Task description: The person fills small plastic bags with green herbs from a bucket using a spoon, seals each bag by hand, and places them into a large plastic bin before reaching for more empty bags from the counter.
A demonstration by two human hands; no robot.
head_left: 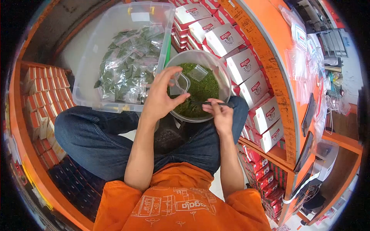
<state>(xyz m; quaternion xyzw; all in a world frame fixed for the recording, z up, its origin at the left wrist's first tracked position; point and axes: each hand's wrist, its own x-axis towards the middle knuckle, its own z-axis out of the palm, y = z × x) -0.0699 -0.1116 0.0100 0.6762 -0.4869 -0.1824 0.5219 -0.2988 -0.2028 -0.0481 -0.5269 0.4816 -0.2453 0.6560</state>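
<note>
A small clear zip bag (179,84) is held by its edges between the thumb and fingers of my left hand (160,92), its mouth spread. In my right hand (219,115) is the dark handle of a spoon-like tool (208,102), pinched between thumb and fingers. The tool's far end points left into the green crumbly material (210,86) and cannot be made out there. That material fills the lower part of a round translucent tub (224,75) between my knees. Another small zip bag (198,72) lies on top of it, near the back.
Left of the tub stands a large clear plastic bin (83,77) with many small bags of green material (131,61). Stacked white-and-red boxes (246,66) line the right, beside an orange shelf (269,38). More orange-and-white boxes (50,96) fill the left shelf.
</note>
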